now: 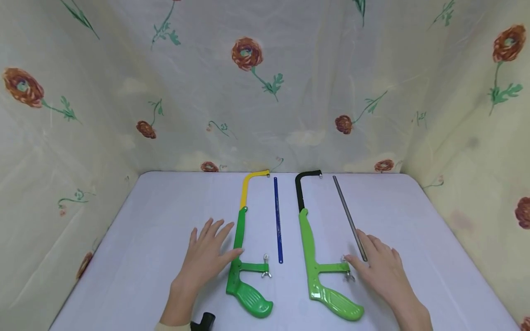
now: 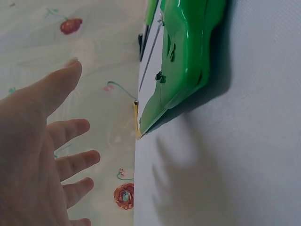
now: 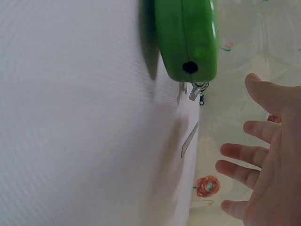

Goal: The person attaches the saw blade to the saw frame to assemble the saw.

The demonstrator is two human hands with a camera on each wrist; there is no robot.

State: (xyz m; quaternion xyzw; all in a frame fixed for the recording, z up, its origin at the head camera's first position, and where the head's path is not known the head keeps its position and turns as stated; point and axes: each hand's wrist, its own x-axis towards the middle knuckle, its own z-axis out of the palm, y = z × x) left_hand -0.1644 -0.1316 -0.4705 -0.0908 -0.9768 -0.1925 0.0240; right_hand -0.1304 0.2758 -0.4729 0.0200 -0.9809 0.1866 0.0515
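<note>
Two hacksaw frames lie side by side on the white table (image 1: 145, 220). The left saw (image 1: 239, 230) has a green handle and a yellow front arm, with a loose blue blade (image 1: 278, 220) to its right. The right saw (image 1: 308, 243) is green with a black front arm, and a grey blade (image 1: 348, 214) lies beside it. My left hand (image 1: 207, 255) is spread flat, its thumb at the left saw's frame. My right hand (image 1: 378, 269) is spread too, thumb by the right saw's wing nut (image 1: 349, 276), forefinger at the grey blade's near end. Neither hand holds anything.
Floral cloth walls (image 1: 265, 92) close the table on the left, back and right. A small black object (image 1: 204, 320) shows at the bottom edge by my left wrist. The wrist views show the open left hand (image 2: 42, 150) and right hand (image 3: 263, 169) beside green handles (image 2: 188, 56) (image 3: 188, 37).
</note>
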